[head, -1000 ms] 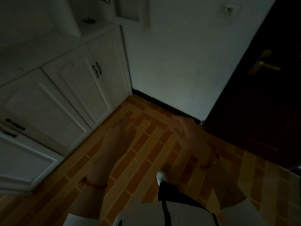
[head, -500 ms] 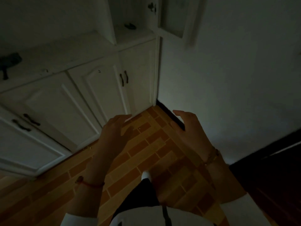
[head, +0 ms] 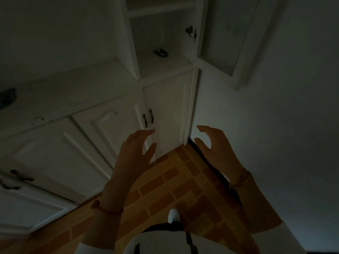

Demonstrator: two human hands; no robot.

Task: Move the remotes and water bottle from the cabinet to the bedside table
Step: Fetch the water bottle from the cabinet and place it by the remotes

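Note:
A white cabinet (head: 91, 92) fills the left of the dim room. Its tall section has an open shelf (head: 165, 65) with a small dark curved object (head: 161, 52) lying on it. A dark object (head: 7, 98) sits at the far left of the countertop, cut by the frame edge. No remote or water bottle is plainly visible. My left hand (head: 135, 149) is raised in front of the lower cabinet doors, fingers apart, holding nothing. My right hand (head: 214, 143) hovers beside it near the wall corner, also empty with fingers spread.
A glass-panelled cabinet door (head: 225, 33) stands swung out to the right above the shelf. Lower doors carry dark handles (head: 148, 117). A white wall (head: 275, 125) is on the right. The floor (head: 174, 184) is orange brick-pattern tile, with my white shoe (head: 173, 215) on it.
The view has swung left and upward from the dark door toward the cabinet. Both empty hands have risen and now sit in front of the lower doors and the corner.

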